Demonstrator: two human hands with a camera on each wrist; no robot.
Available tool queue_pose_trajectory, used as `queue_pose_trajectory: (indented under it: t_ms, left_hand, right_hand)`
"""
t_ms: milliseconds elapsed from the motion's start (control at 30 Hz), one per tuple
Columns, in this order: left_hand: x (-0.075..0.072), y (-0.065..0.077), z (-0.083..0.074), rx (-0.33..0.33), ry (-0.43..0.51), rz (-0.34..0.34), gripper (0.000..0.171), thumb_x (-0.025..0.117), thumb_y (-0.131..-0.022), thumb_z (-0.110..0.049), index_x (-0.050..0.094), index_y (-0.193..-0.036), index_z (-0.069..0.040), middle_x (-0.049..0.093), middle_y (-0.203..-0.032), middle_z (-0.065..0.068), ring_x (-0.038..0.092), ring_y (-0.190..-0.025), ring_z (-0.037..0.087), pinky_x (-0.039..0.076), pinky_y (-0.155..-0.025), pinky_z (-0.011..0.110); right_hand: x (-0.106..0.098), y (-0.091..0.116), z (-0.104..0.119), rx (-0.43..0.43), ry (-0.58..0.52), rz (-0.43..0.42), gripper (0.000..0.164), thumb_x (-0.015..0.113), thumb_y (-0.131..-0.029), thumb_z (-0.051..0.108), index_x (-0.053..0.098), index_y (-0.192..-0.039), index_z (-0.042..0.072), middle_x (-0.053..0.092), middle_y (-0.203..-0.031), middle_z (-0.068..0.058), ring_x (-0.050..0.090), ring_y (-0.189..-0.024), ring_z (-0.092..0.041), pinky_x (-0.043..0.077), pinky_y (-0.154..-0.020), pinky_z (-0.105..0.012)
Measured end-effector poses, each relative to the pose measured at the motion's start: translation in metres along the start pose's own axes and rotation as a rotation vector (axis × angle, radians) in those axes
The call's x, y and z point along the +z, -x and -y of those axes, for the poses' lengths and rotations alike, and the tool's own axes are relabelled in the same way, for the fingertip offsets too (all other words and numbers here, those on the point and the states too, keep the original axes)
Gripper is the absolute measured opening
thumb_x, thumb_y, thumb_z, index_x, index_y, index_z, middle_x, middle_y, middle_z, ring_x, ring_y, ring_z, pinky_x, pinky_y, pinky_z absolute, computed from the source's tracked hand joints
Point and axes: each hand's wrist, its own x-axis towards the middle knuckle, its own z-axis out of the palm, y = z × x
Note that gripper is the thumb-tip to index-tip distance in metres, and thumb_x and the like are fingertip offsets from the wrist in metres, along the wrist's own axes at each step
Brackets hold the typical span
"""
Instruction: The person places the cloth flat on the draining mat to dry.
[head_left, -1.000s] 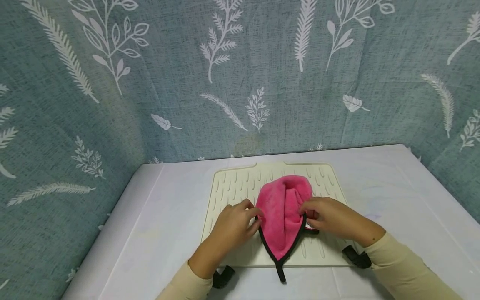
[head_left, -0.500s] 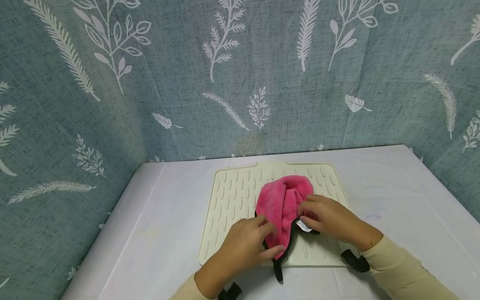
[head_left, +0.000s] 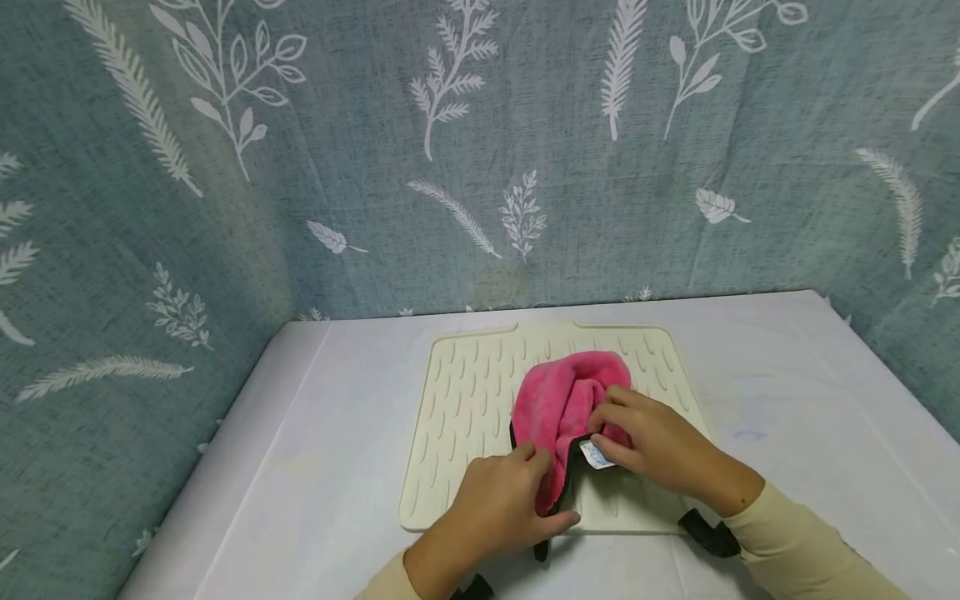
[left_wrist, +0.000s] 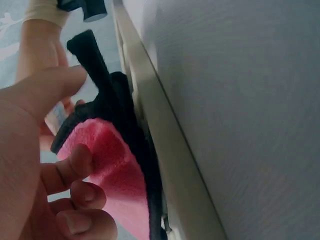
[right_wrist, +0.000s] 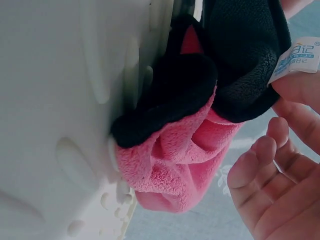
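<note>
While the right hand [head_left: 652, 439] seems to pinch the edge of the pink cloth [head_left: 551, 408] beside its white tag [right_wrist: 301, 56], the left hand [head_left: 501, 502] keeps no visible grip, its fingers loosely bent and apart from the thumb around the near corner. The cloth lies rumpled on a cream ribbed mat [head_left: 461, 412], set on the white bench [head_left: 337, 437]. The step looks like sorting out the cloth's edges, and the next move probably calls for left fingers closing on that corner.
</note>
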Motion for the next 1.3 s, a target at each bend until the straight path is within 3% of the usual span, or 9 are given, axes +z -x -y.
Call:
queue_pose_trajectory:
  t_ms: [233,467,833,1100,1300]
  left_hand:
    - [0.000,0.000,0.009,0.033,0.009,-0.047,0.030,0.081,-0.079,-0.040,0.057,-0.076,-0.023,0.043,-0.069,-0.012,0.035,-0.051,-0.001,0.027,-0.044,0.018]
    - [-0.018,0.003,0.019,0.069,0.035,-0.121,0.024,0.083,-0.078,-0.026,0.059,-0.078,-0.022,0.049,-0.069,-0.012,0.037,-0.053,-0.001,0.028,-0.046,0.018]
    - [-0.039,0.003,0.027,0.069,0.099,-0.181,0.018,0.081,-0.080,-0.021,0.063,-0.082,-0.022,0.053,-0.071,-0.013,0.038,-0.055,-0.001,0.030,-0.048,0.015]
    - [-0.050,0.005,0.031,0.075,0.113,-0.228,0.019,0.081,-0.080,-0.021,0.063,-0.083,-0.022,0.053,-0.071,-0.014,0.039,-0.056,-0.001,0.031,-0.049,0.015]
    - [-0.054,0.006,0.036,0.078,0.115,-0.265,0.019,0.081,-0.079,-0.020,0.062,-0.083,-0.022,0.053,-0.071,-0.014,0.039,-0.056,-0.002,0.031,-0.049,0.015]
  right_hand:
    - [-0.001,0.001,-0.002,-0.037,0.008,-0.049,0.014,0.076,-0.085,0.010,0.069,-0.088,0.021,0.053,-0.089,0.008,0.048,-0.070,-0.004,0.044,-0.065,-0.018]
    - [0.002,0.000,-0.004,-0.060,0.001,-0.071,0.016,0.076,-0.082,0.007,0.069,-0.088,0.021,0.052,-0.093,0.009,0.050,-0.073,-0.004,0.045,-0.066,-0.017]
    - [0.008,0.002,-0.006,-0.020,0.051,-0.005,0.019,0.083,-0.080,0.014,0.073,-0.095,0.020,0.054,-0.096,0.009,0.051,-0.081,-0.002,0.048,-0.070,-0.020]
    - [0.009,0.002,-0.008,0.008,0.102,-0.018,0.016,0.082,-0.081,0.016,0.073,-0.092,0.023,0.056,-0.096,0.010,0.051,-0.082,-0.002,0.049,-0.071,-0.022]
    - [0.008,0.001,-0.008,0.023,0.139,-0.059,0.018,0.076,-0.079,0.008,0.066,-0.088,0.020,0.055,-0.093,0.008,0.049,-0.086,-0.005,0.049,-0.072,-0.025]
